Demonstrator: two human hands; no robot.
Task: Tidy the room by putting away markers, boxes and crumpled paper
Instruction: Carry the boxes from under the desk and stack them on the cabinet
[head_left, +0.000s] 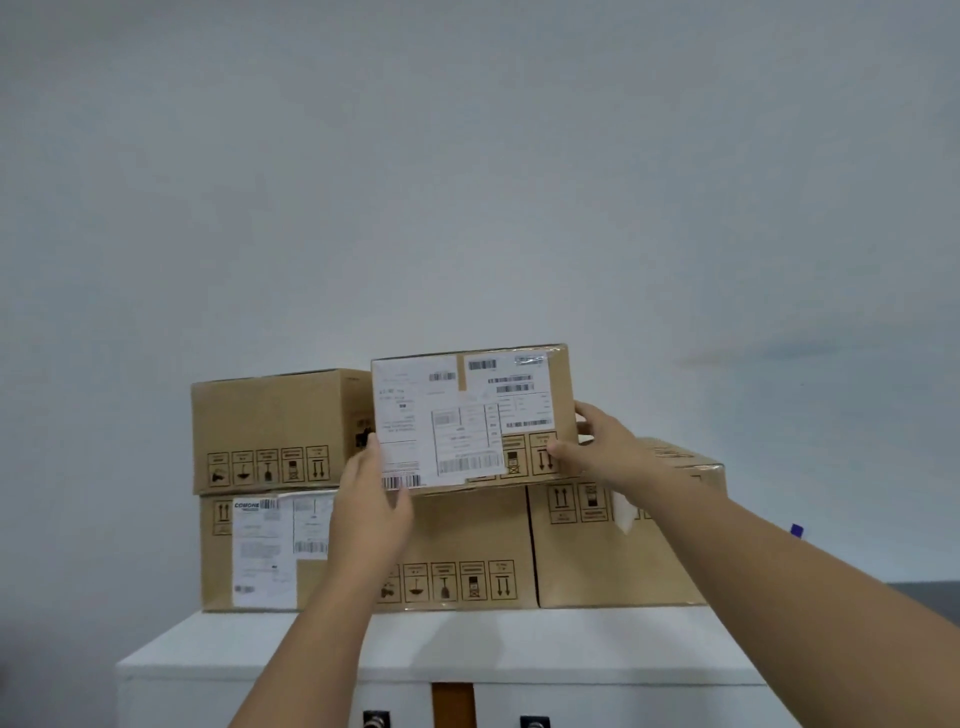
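Observation:
A brown cardboard box with white shipping labels (470, 415) is held between both my hands, its bottom edge at the top of the stack. My left hand (371, 506) grips its lower left corner and my right hand (605, 447) grips its right side. To its left stands a plain cardboard box (275, 428) on the upper level. Below them lie a wide labelled box (457, 540) and another box (623, 551) at the right. The stack rests on a white cabinet (441, 649).
A pale wall (467, 182) rises right behind the boxes. The cabinet front shows a brown strip (453, 704) and two dark knobs at the bottom edge. A small purple object (796, 530) sits at the right beside my forearm.

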